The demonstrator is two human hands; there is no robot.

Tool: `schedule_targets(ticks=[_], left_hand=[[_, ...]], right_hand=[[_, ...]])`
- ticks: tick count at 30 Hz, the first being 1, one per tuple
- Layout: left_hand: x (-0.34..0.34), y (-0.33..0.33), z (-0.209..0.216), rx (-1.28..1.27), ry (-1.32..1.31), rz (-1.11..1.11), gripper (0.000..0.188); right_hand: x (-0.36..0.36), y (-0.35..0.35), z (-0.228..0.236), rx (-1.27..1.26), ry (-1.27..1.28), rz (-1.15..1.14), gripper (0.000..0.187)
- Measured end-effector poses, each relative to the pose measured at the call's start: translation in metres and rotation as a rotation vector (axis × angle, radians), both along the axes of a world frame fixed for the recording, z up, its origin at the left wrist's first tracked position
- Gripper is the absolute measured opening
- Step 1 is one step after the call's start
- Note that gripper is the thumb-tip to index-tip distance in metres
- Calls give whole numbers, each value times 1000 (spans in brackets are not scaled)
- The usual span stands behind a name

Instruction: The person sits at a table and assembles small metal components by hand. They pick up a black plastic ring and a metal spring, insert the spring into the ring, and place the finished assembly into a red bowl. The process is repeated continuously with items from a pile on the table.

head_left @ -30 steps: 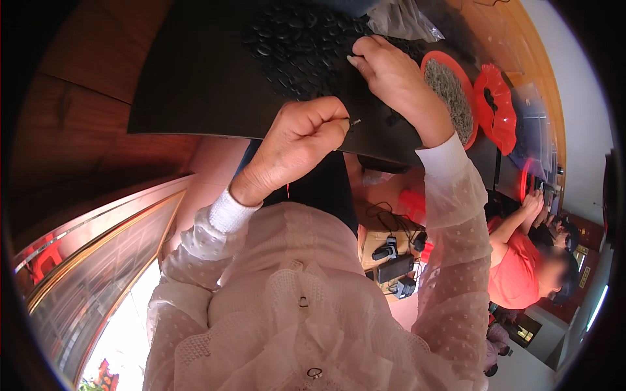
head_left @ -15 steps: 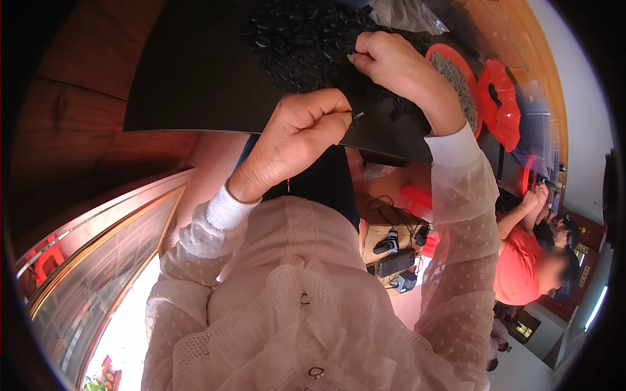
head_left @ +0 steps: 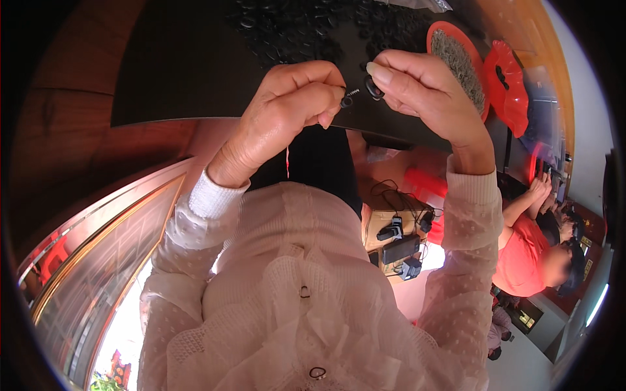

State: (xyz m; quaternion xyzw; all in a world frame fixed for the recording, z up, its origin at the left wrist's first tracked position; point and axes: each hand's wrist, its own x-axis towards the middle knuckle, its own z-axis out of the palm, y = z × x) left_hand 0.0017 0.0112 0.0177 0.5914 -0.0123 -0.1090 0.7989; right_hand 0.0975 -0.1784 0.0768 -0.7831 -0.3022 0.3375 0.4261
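My left hand (head_left: 287,101) is closed over the table, pinching a small black plastic piece (head_left: 346,102). A thin metal coil spring (head_left: 353,92) sticks out from it toward the right. Facing it across a narrow gap, my right hand (head_left: 420,88) grips a rounded black plastic piece (head_left: 373,88) between thumb and fingers. The spring's free end points at this piece without touching it. Past both hands lies a spread heap of loose black plastic pieces (head_left: 287,32) on the dark tabletop (head_left: 182,72).
To the right stands an orange-red bowl (head_left: 445,26) full of small metal springs (head_left: 460,65). Beside it is a wavy-edged red dish (head_left: 512,98) holding a few black pieces. A cardboard box (head_left: 372,231) with black devices and cables is below the table. Another person (head_left: 521,254) works farther right.
My right hand has drawn back from the heap toward my left hand, now showing a rounded black piece in its grip. My left hand has shifted slightly away from me, still holding the piece with the spring.
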Motion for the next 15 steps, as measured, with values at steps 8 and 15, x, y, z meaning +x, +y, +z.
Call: schedule_targets(ticks=[8,15], left_hand=[[1,-1,-2,69,-31,-21,15],[0,-4,-3,34,-86,3,14]], right_hand=[[-4,6,-2,27,-10,46,34],[-7,7,-5,26,-69,47,35]])
